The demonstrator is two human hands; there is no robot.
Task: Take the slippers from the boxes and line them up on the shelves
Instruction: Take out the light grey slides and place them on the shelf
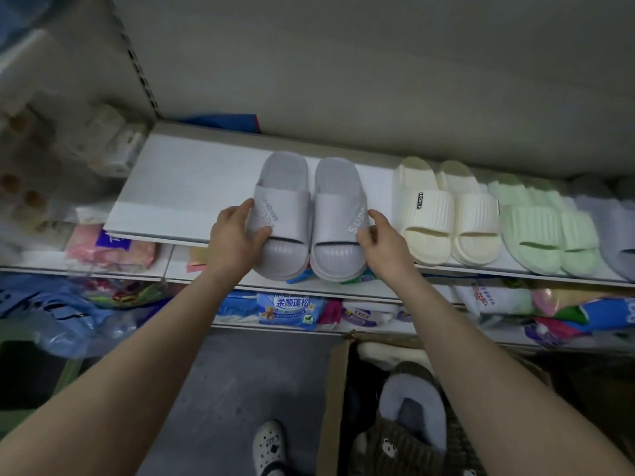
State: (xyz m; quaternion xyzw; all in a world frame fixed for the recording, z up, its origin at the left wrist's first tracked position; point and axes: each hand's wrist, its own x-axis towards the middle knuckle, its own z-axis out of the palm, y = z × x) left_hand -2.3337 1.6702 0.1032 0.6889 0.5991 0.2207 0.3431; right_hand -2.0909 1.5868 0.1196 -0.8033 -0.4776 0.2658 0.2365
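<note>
A pair of pale grey slippers lies side by side on the white shelf [178, 187], toes overhanging its front edge. My left hand [237, 231] grips the strap side of the left grey slipper [285, 214]. My right hand [381, 235] grips the outer strap edge of the right grey slipper [338, 218]. To their right stand a cream pair [446, 214], a light green pair [546, 228] and a bluish slipper [615, 231]. Below, an open cardboard box [335, 400] holds a fuzzy brown slipper with grey lining [412, 407].
The shelf's left half is bare white board. Rolls of tissue [113, 142] stack at the far left. Lower shelves hold packaged goods [292, 307] and plastic bags [68, 314]. A white clog on a foot [269, 448] stands on the grey floor.
</note>
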